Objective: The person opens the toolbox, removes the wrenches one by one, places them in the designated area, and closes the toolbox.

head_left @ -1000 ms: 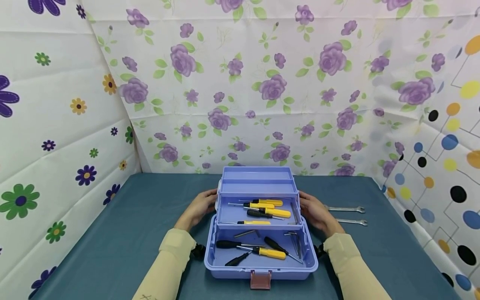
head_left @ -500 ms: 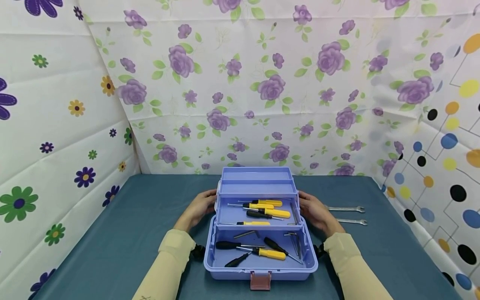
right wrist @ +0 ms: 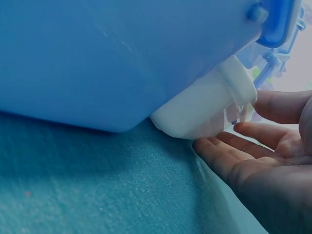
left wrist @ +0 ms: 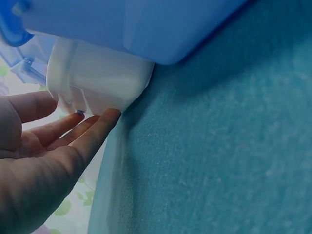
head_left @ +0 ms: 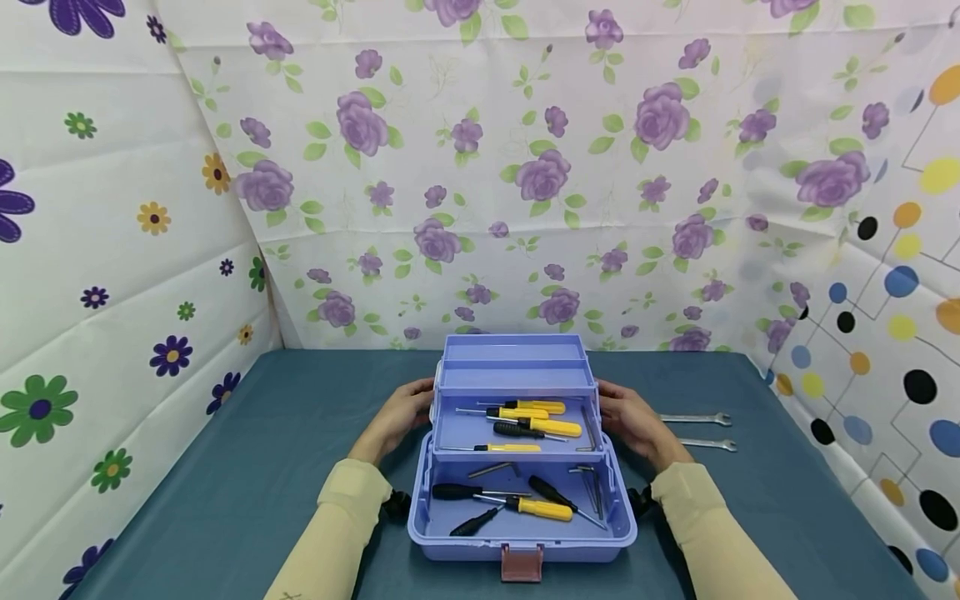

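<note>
A periwinkle-blue toolbox (head_left: 457,548) stands unfolded, its upper tray (head_left: 465,429) raised behind the lower compartment. Yellow- and black-handled screwdrivers (head_left: 551,426) and hex keys lie in both levels. Behind the box, its white lid (left wrist: 100,73) hangs folded back close over the table. My left hand (head_left: 397,417) holds the lid's left side, thumb at the rim and fingertips on the outer face. At the opposite side, my right hand (head_left: 637,425) holds the lid (right wrist: 200,109) in a mirrored way. The head view hides both sets of fingertips behind the tray.
Two open-end wrenches (head_left: 708,445) lie on the dark green tablecloth (head_left: 780,508) to the right of my right hand. A brown latch (head_left: 521,563) hangs at the box's front. Flower-patterned sheets (head_left: 480,167) rise at the table's back edge.
</note>
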The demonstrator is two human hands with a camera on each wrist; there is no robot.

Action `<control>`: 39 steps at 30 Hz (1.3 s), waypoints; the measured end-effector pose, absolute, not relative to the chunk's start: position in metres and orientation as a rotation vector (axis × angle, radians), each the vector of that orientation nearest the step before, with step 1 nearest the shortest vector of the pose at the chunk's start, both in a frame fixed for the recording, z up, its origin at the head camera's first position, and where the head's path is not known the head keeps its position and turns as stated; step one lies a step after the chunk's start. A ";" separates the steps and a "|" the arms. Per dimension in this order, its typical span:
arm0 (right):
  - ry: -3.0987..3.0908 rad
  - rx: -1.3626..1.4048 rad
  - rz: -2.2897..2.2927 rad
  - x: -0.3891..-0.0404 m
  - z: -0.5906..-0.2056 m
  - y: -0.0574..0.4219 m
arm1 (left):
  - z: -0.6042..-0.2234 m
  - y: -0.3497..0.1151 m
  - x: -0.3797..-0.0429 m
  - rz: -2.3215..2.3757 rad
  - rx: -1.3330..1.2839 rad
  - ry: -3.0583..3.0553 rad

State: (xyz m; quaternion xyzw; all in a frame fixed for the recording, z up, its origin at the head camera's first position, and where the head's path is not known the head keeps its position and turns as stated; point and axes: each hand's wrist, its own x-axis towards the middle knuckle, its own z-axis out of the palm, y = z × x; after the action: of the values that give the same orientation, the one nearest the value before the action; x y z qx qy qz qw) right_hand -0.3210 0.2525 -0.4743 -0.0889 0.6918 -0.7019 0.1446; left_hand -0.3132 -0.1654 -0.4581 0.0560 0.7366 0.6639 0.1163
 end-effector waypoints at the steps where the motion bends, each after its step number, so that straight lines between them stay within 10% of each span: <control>1: 1.991 -0.258 -2.027 -0.321 -0.474 0.252 | -0.458 -0.165 -0.313 1.944 0.159 2.157; 39: 2.067 -0.335 -2.184 -0.323 -0.463 0.252 | -0.442 -0.166 -0.313 2.077 0.311 2.223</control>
State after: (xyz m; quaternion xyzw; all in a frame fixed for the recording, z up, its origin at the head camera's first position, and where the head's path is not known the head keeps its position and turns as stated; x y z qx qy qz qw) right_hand -0.3232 0.2516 -0.4626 -0.1107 0.6820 -0.7207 0.0579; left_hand -0.3134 -0.1660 -0.4424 0.1018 0.7263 0.6785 0.0418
